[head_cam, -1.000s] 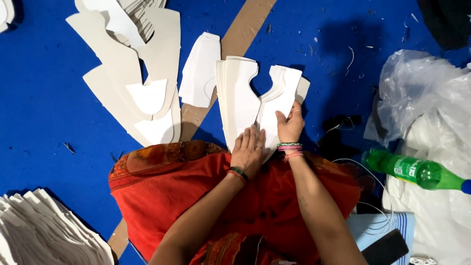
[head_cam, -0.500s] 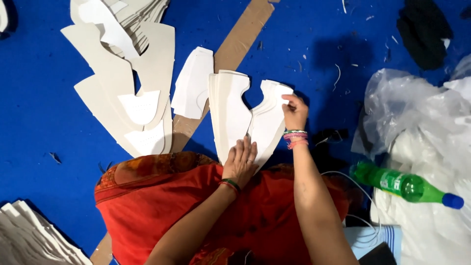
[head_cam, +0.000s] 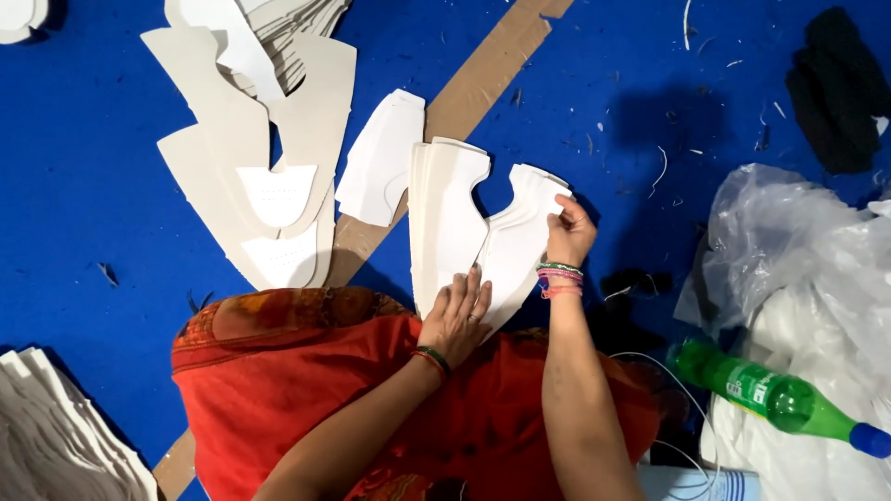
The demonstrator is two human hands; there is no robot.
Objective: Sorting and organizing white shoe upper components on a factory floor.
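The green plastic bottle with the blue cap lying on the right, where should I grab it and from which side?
Grip the green plastic bottle around its middle, coming down from above with fingers across its width. It lies on its side, blue cap pointing lower right, so its long round body is exposed on top. Its far side rests against the crumpled clear plastic bag, so a side approach looks cramped.
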